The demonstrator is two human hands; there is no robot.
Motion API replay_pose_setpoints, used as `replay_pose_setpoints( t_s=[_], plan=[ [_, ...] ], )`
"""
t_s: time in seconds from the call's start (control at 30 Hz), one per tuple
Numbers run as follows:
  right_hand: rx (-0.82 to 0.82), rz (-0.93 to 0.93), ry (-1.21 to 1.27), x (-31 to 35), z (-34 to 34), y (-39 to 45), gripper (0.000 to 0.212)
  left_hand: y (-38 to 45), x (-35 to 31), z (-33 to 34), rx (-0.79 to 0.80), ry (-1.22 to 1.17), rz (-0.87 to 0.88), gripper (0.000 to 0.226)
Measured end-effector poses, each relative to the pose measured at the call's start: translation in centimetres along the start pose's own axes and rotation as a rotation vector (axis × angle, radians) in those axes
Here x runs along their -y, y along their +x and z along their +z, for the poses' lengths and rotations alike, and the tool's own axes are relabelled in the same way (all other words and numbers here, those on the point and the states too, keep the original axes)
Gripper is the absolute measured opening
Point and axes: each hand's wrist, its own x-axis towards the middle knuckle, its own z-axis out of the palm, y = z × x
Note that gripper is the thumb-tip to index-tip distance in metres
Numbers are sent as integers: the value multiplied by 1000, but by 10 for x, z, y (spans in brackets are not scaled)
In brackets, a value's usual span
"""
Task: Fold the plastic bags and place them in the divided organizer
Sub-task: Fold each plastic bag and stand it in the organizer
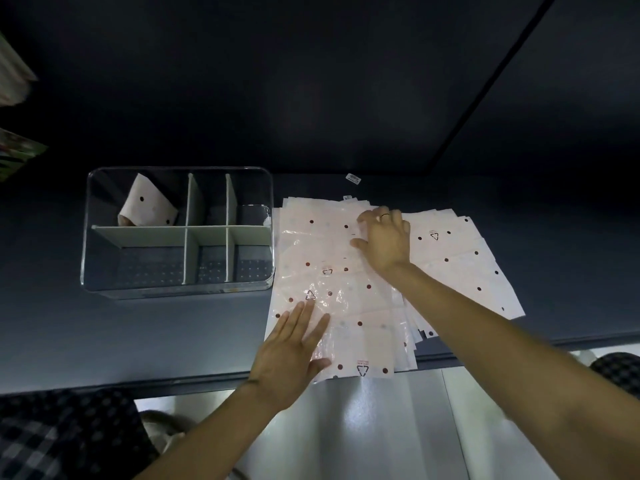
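The dark matte surface (138,341) carries a fanned pile of flat plastic bags (460,268), thin, pale pink with dark dots, their long sides running away from the person. The left hand (287,355) and the right hand (384,240) lie flat on the top bag (332,271), fingers straight, grasping nothing. Just left stands a clear rectangular divided organizer (176,289); its far-left compartment holds one folded bag (147,202), leaning.

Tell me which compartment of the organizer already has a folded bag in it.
The back-left compartment of the clear organizer: a folded dotted bag leans inside it. The other five compartments hold no bag.
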Motion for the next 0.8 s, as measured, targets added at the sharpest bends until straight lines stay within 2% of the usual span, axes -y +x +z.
replay_pose_setpoints(
  t_s=[0.07,0.13,0.17,0.23,0.3,0.43,0.53,0.57,0.7,0.8],
  plan=[
    [-115,-130,93,9,-3,-25,39,0,1,0,1,-5,-8,67],
    [-131,-411,167,19,3,-62,40,0,1,-2,5,11,-16,66],
    [-88,-549,162,22,11,-83,42,0,0,-4,-11,45,-11,66],
    [165,-662,110,22,26,-122,56,1,-2,-11,-34,59,-33,67],
    [350,-603,26,3,38,-144,72,2,-3,-9,-46,67,-31,72],
    [351,-407,-170,-51,32,-157,76,3,4,3,31,27,-41,67],
    [306,-269,-179,-72,17,-156,72,3,3,3,30,34,-48,68],
    [273,-268,-168,-72,11,-154,68,3,4,2,35,43,-52,68],
    [-34,-413,-68,-44,-1,-136,33,5,6,-2,63,23,-73,65],
    [25,-520,-123,-25,0,-125,29,8,7,-7,70,-30,-84,60]
  ],
)
